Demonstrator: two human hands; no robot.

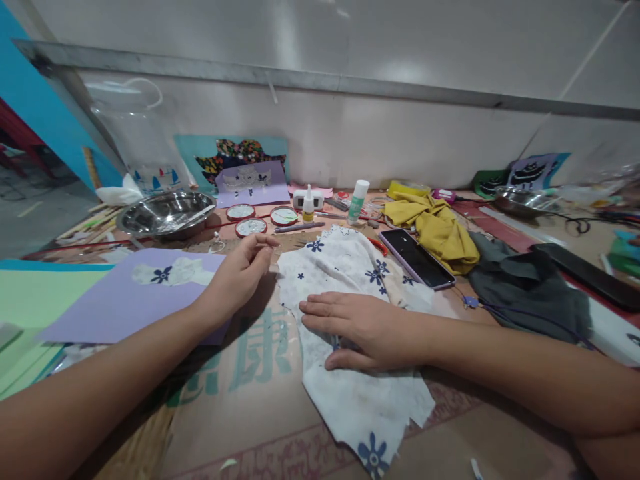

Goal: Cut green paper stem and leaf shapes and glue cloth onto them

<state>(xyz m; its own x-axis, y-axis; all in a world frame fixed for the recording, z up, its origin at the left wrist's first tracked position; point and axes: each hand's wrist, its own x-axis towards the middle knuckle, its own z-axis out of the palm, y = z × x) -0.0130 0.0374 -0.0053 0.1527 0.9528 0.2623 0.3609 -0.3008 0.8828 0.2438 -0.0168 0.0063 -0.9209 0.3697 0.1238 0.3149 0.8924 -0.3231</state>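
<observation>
A white cloth (367, 393) printed with dark blue flowers lies spread and slightly wrinkled on the table. My right hand (357, 330) rests flat on its middle, palm down, fingers stretched out. Just past the cloth's upper left edge is my left hand (243, 270), its fingers curled and the thumb close against them; whether anything is between them is hidden. Under my left forearm lies a purple sheet (100, 300) bearing a white cloth cutout (187, 272) with a blue flower.
Behind the cloth stand a glue stick (357, 202) and a small glue bottle (307, 205). A phone (417, 259), yellow cloth (435, 227) and dark grey cloth (525, 293) lie to the right. A metal bowl (167, 215) and a clear jug (140, 140) stand back left.
</observation>
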